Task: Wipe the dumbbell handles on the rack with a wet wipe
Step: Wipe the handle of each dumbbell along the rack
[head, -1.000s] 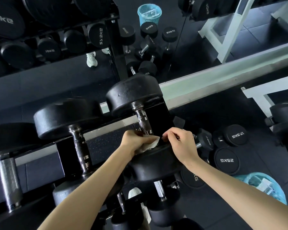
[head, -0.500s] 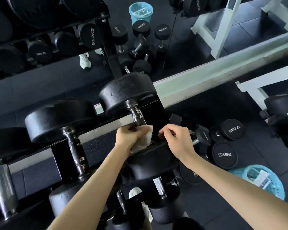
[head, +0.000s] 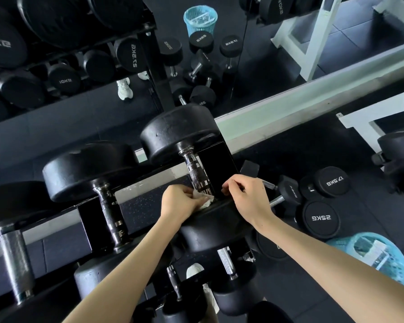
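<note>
Head view: the left hand point(head: 181, 202) grips the wipe point(head: 202, 199), bunched white under its curled fingers, against the lowest part of the handle point(head: 195, 173), just where the handle meets the near head point(head: 215, 229) of the dumbbell. Half a second ago the wipe sat higher on the handle and covered more of it. Now it is back down at the bottom, and a long stretch of bare knurled metal shows beyond the fingers. That reads as one stroke up and back, so this handle is probably being rubbed along its length rather than dabbed.

The right hand point(head: 248, 200) stays just right of the left, its fingers curled over the far edge of the near head beside the black plate of the rack point(head: 216, 169). Whether it pinches anything I cannot tell; it seems to steady the weight.

To the left of the left hand the next handle point(head: 111, 215) and a third one point(head: 14, 259) have no wipe on them. Whether they are done cannot be judged here, so the task looks mid-way at best.
</note>
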A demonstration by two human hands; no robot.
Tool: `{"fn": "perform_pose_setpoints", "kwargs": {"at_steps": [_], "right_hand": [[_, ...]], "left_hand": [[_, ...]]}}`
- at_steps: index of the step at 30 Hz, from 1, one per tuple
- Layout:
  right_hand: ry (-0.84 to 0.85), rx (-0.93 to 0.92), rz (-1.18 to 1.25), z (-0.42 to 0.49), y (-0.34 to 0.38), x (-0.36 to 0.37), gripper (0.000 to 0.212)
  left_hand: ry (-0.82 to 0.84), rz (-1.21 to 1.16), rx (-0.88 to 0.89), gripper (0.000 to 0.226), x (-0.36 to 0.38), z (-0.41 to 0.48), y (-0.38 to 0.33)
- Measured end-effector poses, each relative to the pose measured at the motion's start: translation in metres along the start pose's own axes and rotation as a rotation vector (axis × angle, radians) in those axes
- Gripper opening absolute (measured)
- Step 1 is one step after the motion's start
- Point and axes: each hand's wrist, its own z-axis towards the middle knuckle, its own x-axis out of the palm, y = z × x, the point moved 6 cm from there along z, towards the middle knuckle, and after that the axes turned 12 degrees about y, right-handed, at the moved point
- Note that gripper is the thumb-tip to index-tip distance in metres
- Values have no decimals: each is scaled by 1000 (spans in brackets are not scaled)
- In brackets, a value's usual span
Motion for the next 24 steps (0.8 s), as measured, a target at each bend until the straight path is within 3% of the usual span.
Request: {"fn": "perform_pose_setpoints", "kwargs": {"at_steps": [7,10,13,19,24], "right_hand": [[40,33,44,0,3,-1,20],[-30,-69,26,-9,21,-11,12],[96,-146,106,-20,43,-7,25],[236,-207,82,-39,66,-3,54],[247,-320,138,-65,67,-9,8]], "left_hand": [[-18,-308,45,20,-25,-27,-16],[-82,-413,63,20,-38,-36,-17],[-29,-648,56,18,-33,-47,-25],[87,-807,158,21,-15,-78,-41],[16,-884,229,33,0,-117,-38]]}}
